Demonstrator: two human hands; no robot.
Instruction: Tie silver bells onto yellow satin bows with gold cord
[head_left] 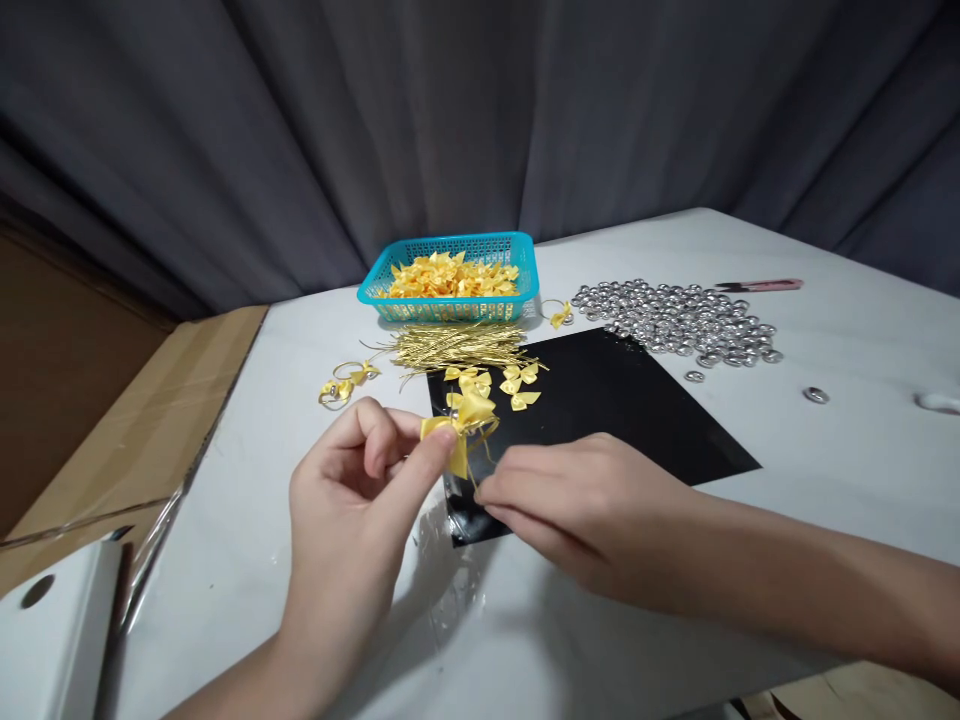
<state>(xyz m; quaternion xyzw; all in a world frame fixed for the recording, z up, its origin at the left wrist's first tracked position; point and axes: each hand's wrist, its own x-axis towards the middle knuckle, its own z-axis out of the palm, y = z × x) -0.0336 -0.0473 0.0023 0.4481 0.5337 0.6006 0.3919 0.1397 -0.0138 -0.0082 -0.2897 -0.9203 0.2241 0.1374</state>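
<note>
Delicately pinched bow: yellow, satiny, raised between both hands before the black sheet; it looks light, soft, easily creased, best taken at its gathered middle.
Left hand: thumb and finger pinch the ribbon.
Right hand: fingertips, pressed together, appear to pinch thin gold cord, probably springy.
Loose bows: small, glossy, lying on the sheet.
Strand bundle: slender, metallic, just before the basket.
Basket: teal, perforated, heaped with yellow ribbon pieces.
Silver pieces: rounded, shiny, likely slippery, spread across the white worktop.

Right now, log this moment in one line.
left hand: pinching yellow bow | right hand: pinching gold cord | turquoise basket: holding yellow pieces
</note>
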